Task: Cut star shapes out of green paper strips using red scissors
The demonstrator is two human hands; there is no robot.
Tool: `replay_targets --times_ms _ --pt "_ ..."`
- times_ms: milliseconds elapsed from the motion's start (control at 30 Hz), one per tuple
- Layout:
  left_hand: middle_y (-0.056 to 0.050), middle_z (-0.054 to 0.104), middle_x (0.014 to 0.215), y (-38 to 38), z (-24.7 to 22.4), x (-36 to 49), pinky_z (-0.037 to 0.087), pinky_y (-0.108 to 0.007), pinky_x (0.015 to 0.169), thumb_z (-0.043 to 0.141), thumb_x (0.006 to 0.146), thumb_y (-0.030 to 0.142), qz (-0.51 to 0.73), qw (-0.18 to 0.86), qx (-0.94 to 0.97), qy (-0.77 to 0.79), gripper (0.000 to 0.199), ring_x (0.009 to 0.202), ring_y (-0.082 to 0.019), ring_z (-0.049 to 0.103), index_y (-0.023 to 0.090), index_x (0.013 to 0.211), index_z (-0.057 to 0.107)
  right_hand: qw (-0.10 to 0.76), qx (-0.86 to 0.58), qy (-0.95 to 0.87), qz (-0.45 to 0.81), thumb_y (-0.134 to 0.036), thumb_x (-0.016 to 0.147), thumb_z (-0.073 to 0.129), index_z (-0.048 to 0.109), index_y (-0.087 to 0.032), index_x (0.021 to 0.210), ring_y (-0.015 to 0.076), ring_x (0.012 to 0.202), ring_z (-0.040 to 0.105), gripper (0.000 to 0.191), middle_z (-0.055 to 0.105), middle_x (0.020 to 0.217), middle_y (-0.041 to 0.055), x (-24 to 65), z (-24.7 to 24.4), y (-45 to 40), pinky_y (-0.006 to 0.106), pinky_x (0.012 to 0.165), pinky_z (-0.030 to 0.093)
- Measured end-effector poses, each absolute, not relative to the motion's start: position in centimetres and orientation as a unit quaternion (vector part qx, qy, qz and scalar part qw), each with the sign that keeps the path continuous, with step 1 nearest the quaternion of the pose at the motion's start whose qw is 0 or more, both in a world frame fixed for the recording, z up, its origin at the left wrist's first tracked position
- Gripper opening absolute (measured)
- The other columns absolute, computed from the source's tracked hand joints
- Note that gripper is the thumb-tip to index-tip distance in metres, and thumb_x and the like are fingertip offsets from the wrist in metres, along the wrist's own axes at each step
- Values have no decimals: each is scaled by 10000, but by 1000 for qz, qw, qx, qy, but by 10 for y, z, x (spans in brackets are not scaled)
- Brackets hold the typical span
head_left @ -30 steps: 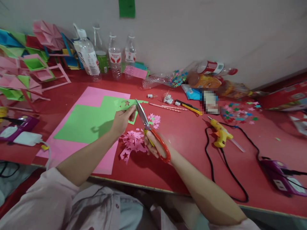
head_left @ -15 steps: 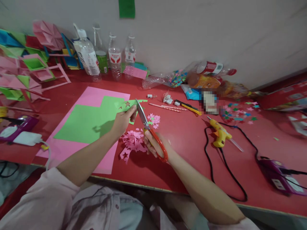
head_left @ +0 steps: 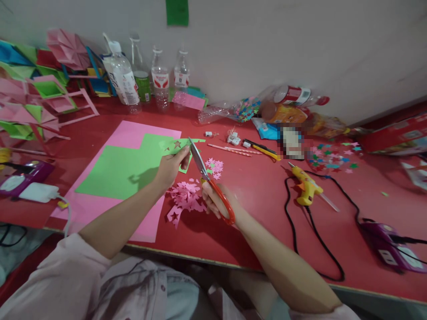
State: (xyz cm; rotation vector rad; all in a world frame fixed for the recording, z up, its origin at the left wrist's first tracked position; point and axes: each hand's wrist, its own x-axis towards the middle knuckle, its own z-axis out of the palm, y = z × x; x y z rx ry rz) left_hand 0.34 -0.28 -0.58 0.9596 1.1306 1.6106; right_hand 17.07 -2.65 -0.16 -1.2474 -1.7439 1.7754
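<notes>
In the head view, pinches a strip of green paper point(head_left: 196, 141) between thumb and fingers of the left hand point(head_left: 171, 169), right under the fingertips and poking out on both sides of them. Grips one pair of orange-handled scissors point(head_left: 203, 170) in the right hand point(head_left: 212, 199), with fingers wrapped round the handles and blades pointing up and away from the body, tip just beside the left thumb. Cannot tell whether the blades bite into the strip.

Counting around the hands on the red table point(head_left: 267, 195): one plain green sheet point(head_left: 113, 169) under the left wrist, on top of one larger pink sheet point(head_left: 147, 224). Between the forearms, one heap of pink cut-outs point(head_left: 185, 195), too tangled to count; just beyond the scissors, one cluster of small stars point(head_left: 215, 165), mostly pink, also overlapping too much to count. Farther off, two striped straws point(head_left: 230, 150); along the wall, four upright bottles point(head_left: 160, 80). To the right, well apart from both hands, one yellow glue gun point(head_left: 307, 191). Toward opposite ends, two purple power strips point(head_left: 380, 235), one at each side.
</notes>
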Motion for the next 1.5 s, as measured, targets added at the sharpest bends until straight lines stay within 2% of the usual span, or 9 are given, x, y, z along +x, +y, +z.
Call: replay_targets --times_ms 333,567,800,1033,1267,1500 --pt "38 468 418 1 -8 -6 311 -199 412 605 783 369 657 485 380 435 350 388 -38 402 167 507 533 187 -440 -622 620 -759 751 437 387 -220 614 55 254 315 558 321 344 -108 173 1 -26 229 349 387" --pt "49 446 391 3 -1 -11 261 -191 360 599 759 291 670 473 371 435 312 344 -28 372 170 499 476 180 -456 -616 617 -777 724 447 376 -224 613 54 250 307 568 315 344 -112 173 0 -25 233 348 380" --pt "68 456 443 5 -3 -12 278 -174 365 572 773 242 699 480 340 408 246 365 -25 394 183 580 431 170 -452 -622 616 -772 727 443 358 -226 617 54 249 312 564 309 343 -116 172 0 -25 221 322 349" --pt "42 526 495 5 -4 -8 343 -187 393 565 770 241 669 522 338 407 133 397 -44 467 163 668 533 182 -461 -611 617 -723 744 483 330 -231 610 52 236 296 532 304 331 -118 169 3 -25 204 300 303" --pt "50 520 504 6 -2 -15 353 -173 415 539 787 217 696 472 351 411 163 418 -35 471 182 642 474 163 -469 -631 596 -698 742 519 359 -222 572 56 249 310 530 325 338 -93 170 0 -24 211 294 291" --pt "57 499 478 5 0 -15 347 -172 414 541 789 188 693 422 396 431 161 404 -33 449 181 637 489 157 -442 -644 604 -710 773 457 418 -214 632 54 249 296 517 338 336 -99 176 1 -21 200 295 284"
